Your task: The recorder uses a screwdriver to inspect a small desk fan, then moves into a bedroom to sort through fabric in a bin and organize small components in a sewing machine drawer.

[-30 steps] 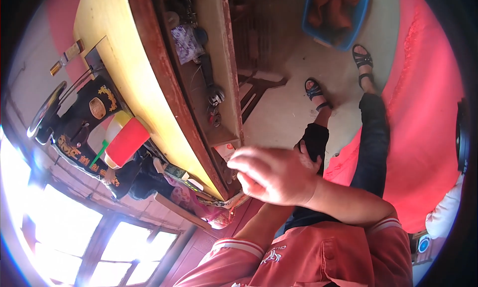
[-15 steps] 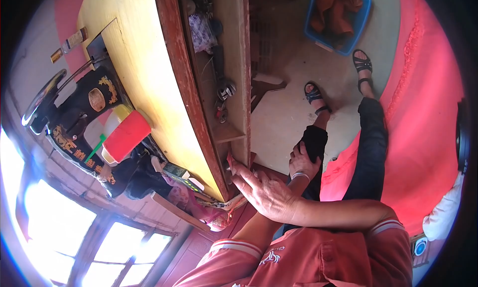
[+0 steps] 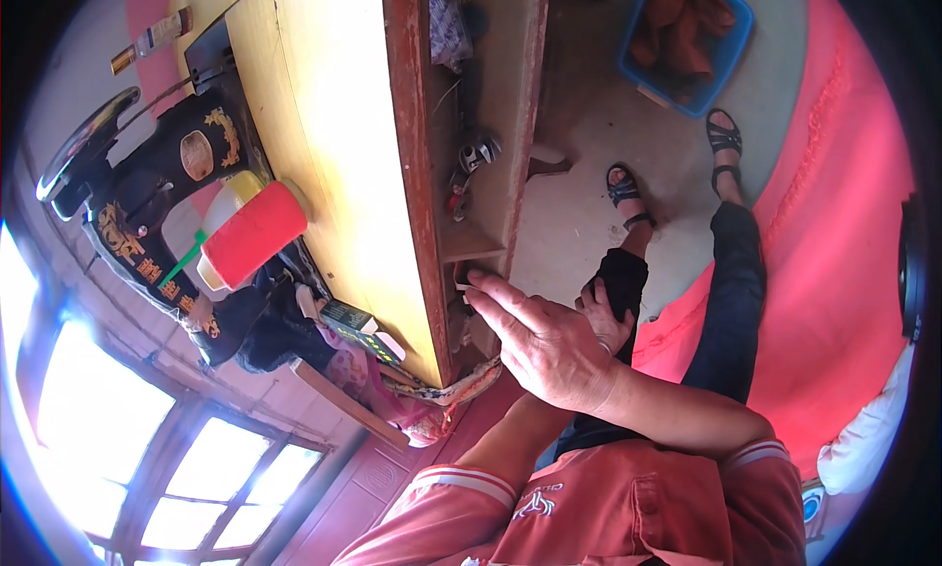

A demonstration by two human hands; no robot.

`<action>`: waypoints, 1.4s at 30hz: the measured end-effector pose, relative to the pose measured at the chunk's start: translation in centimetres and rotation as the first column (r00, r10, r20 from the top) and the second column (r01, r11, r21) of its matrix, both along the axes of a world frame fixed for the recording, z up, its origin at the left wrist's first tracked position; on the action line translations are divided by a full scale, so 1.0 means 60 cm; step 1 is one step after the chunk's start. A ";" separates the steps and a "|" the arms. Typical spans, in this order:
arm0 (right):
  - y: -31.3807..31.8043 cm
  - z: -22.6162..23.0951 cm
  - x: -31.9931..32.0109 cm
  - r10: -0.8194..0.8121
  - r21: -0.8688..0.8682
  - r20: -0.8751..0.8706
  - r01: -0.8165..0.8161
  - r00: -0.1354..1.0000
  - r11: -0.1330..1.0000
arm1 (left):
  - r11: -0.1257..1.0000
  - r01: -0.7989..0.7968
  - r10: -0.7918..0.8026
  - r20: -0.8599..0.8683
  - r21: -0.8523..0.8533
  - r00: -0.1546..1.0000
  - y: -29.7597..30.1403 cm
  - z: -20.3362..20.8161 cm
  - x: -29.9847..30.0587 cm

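My right hand (image 3: 554, 350) reaches across to the left, over the front compartment of an open wooden drawer (image 3: 525, 164) under the table. Its thumb and index finger are pinched on a small pale piece (image 3: 464, 287), too small to name. My left hand (image 3: 605, 316) lies with fingers spread on my dark-trousered knee, partly behind the right hand; a bracelet circles its wrist. Beyond a divider, the drawer holds a shiny round metal part (image 3: 479, 155), a small reddish item (image 3: 456, 201) and a purple-and-white patterned bag (image 3: 449, 31).
On the wooden tabletop (image 3: 343, 125) stands a black sewing machine (image 3: 147, 188) with gold decoration. Near it are a red thread cone (image 3: 257, 234), a small green box (image 3: 361, 329) and a bottle (image 3: 152, 41). A blue bin (image 3: 726, 71) with brown cloth sits on the floor. Red cloth (image 3: 814, 301) hangs at right.
My right hand has shifted, its fingers now pinched on a pale piece at the drawer's front compartment. The view has turned slightly. My left hand stays on the knee.
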State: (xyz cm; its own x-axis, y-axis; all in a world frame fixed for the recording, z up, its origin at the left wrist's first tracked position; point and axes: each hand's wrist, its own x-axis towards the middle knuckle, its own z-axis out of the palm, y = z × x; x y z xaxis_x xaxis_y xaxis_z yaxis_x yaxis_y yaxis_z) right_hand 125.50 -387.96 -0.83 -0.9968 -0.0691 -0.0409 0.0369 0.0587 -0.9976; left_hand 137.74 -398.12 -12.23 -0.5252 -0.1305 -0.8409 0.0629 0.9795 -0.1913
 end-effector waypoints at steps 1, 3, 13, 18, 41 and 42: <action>0.000 0.000 0.000 0.014 0.063 0.006 -0.015 1.000 0.998 | 1.000 0.011 -0.011 0.001 -0.004 1.000 0.004 -0.003 0.000; -0.004 0.005 0.002 0.029 0.130 0.011 -0.030 1.000 0.991 | 1.000 -0.010 0.010 0.025 -0.005 1.000 0.004 -0.001 -0.001; 0.024 -0.005 -0.016 -0.092 0.060 -0.039 0.094 0.995 0.994 | 0.998 0.030 -0.031 -0.030 -0.050 0.999 0.042 0.026 -0.016; 0.014 -0.026 -0.021 -0.146 0.055 -0.092 0.152 0.985 0.987 | 0.997 -0.074 0.074 -0.048 -0.005 0.996 0.007 0.025 -0.021; -0.032 -0.003 -0.025 -0.044 0.462 -0.174 0.121 0.984 0.878 | -0.079 -0.793 0.809 0.504 0.604 0.303 -0.064 0.247 -0.039; -0.030 0.001 -0.027 -0.035 0.467 -0.172 0.113 0.984 0.877 | -0.160 -0.701 0.843 0.465 0.695 0.269 -0.062 0.259 -0.059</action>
